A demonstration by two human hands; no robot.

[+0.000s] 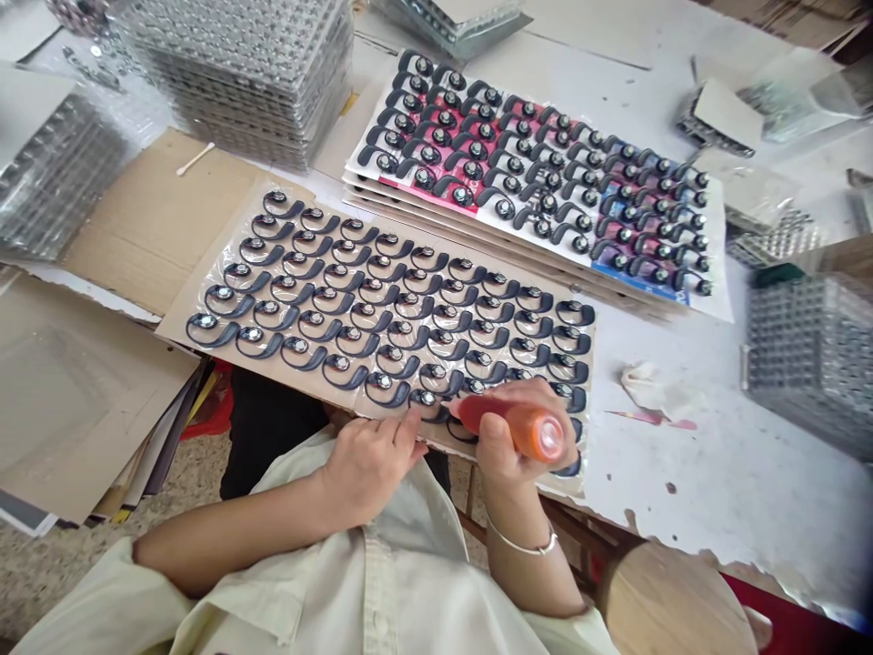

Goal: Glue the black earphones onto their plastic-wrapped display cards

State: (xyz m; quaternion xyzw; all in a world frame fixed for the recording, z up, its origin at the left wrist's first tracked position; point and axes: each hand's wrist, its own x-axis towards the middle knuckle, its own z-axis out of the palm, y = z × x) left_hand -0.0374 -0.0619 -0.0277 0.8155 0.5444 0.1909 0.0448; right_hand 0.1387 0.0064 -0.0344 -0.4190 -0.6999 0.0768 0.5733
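Note:
My right hand [522, 432] is closed round a red squeeze bottle [487, 417] with an orange end. The bottle is tilted, its narrow tip pointing left, close over a dark hook-shaped piece with a shiny round stone [424, 398] in the front row. My left hand [375, 464] lies at the front edge of the cardboard sheet [178, 320], its fingers curled together beside that row; what they pinch, if anything, is hidden. Rows of similar dark pieces [364, 309] cover the sheet under clear film. Some pieces at the right are hidden behind my right hand.
Behind stands a stack of printed cards [470, 202] bearing more stone-set dark pieces. Clear plastic trays [232, 73] are piled at the back left, with another pile [808, 355] at the right. A cotton swab [195, 159] lies on cardboard; crumpled tissue [651, 387] lies right of the sheet.

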